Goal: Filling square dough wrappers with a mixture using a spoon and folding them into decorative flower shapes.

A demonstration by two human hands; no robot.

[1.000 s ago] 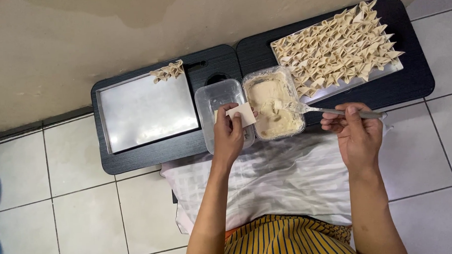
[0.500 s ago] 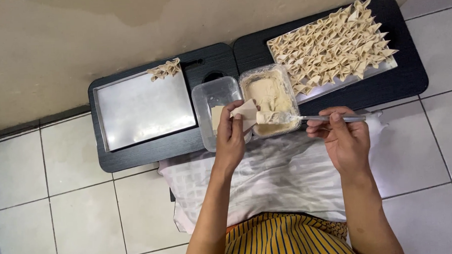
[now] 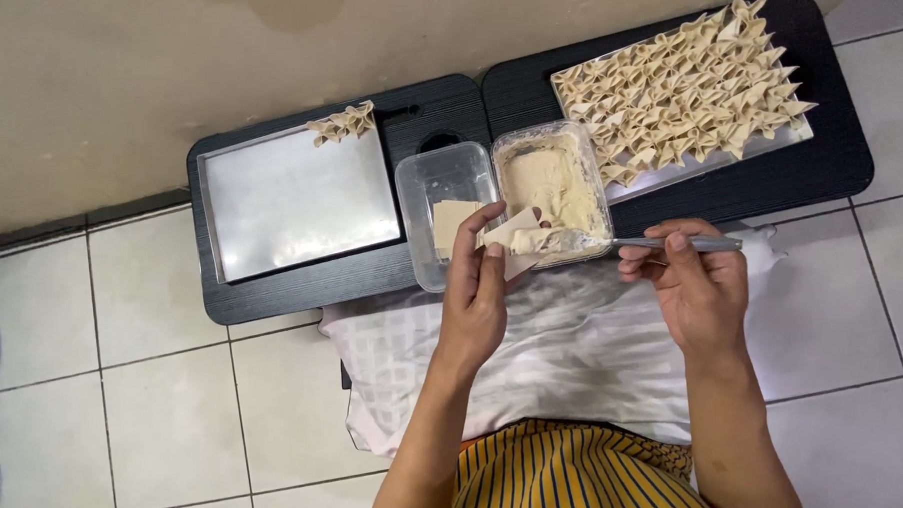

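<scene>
My left hand (image 3: 473, 293) holds a square dumpling wrapper (image 3: 516, 237) flat on its fingers. My right hand (image 3: 688, 286) grips a metal spoon (image 3: 621, 244) by the handle, and its bowl presses pale filling onto the wrapper. Just beyond the hands stand two clear plastic tubs: the right tub of filling (image 3: 551, 185) and the left tub (image 3: 439, 184) with a few flat wrappers (image 3: 450, 222) in it.
Two low black tables (image 3: 446, 109) stand against the wall. The left metal tray (image 3: 300, 204) carries a few folded dumplings (image 3: 344, 123) at its far corner. The right tray (image 3: 783, 142) is packed with several folded dumplings (image 3: 681, 86). A white cloth (image 3: 565, 350) covers my lap.
The spoon has left the filling tub and come over to the wrapper, spreading filling onto it. My left hand has lifted the wrapper slightly towards me.
</scene>
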